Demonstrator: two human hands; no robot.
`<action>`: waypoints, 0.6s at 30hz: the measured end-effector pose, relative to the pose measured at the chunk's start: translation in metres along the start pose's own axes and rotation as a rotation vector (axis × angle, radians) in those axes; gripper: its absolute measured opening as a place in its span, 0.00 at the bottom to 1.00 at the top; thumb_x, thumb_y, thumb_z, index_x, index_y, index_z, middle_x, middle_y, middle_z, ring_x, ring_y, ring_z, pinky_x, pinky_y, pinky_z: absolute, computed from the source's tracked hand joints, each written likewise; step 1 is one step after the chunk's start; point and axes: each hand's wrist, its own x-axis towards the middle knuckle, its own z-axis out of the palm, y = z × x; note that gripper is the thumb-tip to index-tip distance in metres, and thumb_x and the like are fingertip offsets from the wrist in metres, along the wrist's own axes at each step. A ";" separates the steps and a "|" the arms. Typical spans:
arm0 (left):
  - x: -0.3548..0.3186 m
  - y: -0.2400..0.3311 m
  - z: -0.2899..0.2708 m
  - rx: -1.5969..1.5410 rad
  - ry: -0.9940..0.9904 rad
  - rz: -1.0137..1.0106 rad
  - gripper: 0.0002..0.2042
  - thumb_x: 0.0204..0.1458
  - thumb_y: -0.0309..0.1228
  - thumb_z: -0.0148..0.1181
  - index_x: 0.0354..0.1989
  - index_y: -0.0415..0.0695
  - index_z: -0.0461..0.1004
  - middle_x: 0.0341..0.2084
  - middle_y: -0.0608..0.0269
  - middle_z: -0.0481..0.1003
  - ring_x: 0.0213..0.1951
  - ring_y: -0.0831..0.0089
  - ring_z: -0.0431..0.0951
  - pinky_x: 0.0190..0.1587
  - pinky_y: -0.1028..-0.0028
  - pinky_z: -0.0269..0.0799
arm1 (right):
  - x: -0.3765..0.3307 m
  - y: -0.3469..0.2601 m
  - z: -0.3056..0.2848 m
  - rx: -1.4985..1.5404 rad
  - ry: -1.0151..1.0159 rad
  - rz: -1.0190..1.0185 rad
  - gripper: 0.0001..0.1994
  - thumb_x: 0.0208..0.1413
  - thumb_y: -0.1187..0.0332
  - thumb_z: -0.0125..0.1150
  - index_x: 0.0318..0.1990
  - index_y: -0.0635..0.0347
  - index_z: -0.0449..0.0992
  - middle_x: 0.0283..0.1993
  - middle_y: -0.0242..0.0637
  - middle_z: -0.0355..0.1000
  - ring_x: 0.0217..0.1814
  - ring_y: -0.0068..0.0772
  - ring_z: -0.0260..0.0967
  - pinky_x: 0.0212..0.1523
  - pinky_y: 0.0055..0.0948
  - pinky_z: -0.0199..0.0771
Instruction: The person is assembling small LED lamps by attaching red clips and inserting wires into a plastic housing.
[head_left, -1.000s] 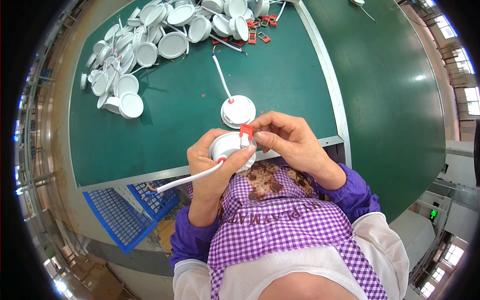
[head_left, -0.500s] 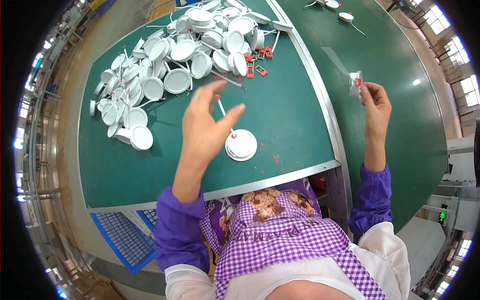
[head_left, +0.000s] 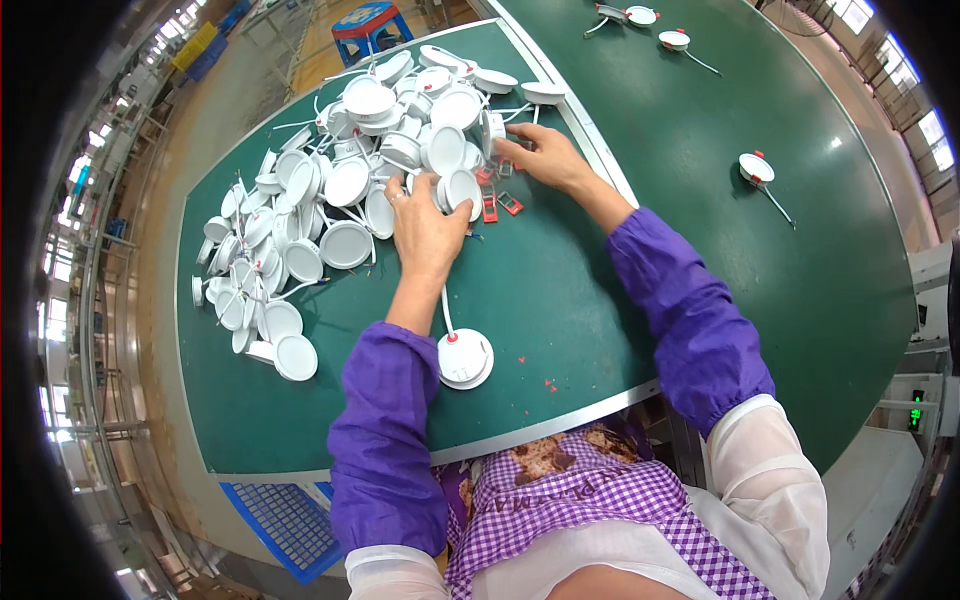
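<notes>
Look at the left arm (head_left: 388,440), stretched forward, running nearly straight up, and the left hand (head_left: 428,228) shows its back, fingers (head_left: 424,195) spread, thumb (head_left: 461,213) angled off to the right! Over on the other side, the right arm (head_left: 695,325) slants inward, the right hand (head_left: 550,160) a touch farther forward, pointing left, thumb and forefinger (head_left: 525,131) parted!

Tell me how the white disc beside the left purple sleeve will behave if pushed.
The white disc would probably slide rather than roll, since it lies flat. Its white cable looks slim, so it would likely bend or trail.
</notes>
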 end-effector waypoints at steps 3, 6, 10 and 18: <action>-0.001 -0.011 0.014 -0.139 0.108 -0.034 0.25 0.36 0.36 0.67 0.45 0.40 0.73 0.54 0.36 0.60 0.57 0.46 0.63 0.57 0.60 0.63 | 0.019 -0.010 0.016 -0.064 -0.066 0.047 0.30 0.50 0.46 0.62 0.46 0.69 0.75 0.41 0.47 0.76 0.42 0.38 0.74 0.45 0.32 0.72; -0.005 -0.016 0.015 -0.148 0.134 -0.013 0.25 0.36 0.36 0.68 0.45 0.40 0.73 0.54 0.38 0.60 0.56 0.46 0.63 0.58 0.60 0.62 | 0.022 -0.007 0.029 -0.206 -0.051 0.067 0.24 0.54 0.50 0.60 0.42 0.67 0.75 0.36 0.44 0.75 0.38 0.35 0.73 0.39 0.33 0.71; -0.029 -0.016 0.014 -0.225 0.078 0.000 0.24 0.36 0.34 0.70 0.44 0.40 0.74 0.55 0.39 0.59 0.57 0.47 0.63 0.59 0.60 0.61 | -0.010 0.003 0.051 -0.042 0.010 -0.202 0.15 0.57 0.59 0.54 0.38 0.64 0.76 0.41 0.49 0.72 0.42 0.51 0.71 0.43 0.40 0.70; -0.094 -0.014 -0.018 -0.553 -0.099 -0.149 0.16 0.41 0.22 0.69 0.41 0.40 0.74 0.57 0.51 0.57 0.54 0.66 0.68 0.47 0.74 0.75 | -0.102 -0.033 0.054 0.189 -0.227 -0.074 0.11 0.57 0.65 0.55 0.39 0.65 0.76 0.37 0.45 0.74 0.38 0.40 0.73 0.39 0.33 0.71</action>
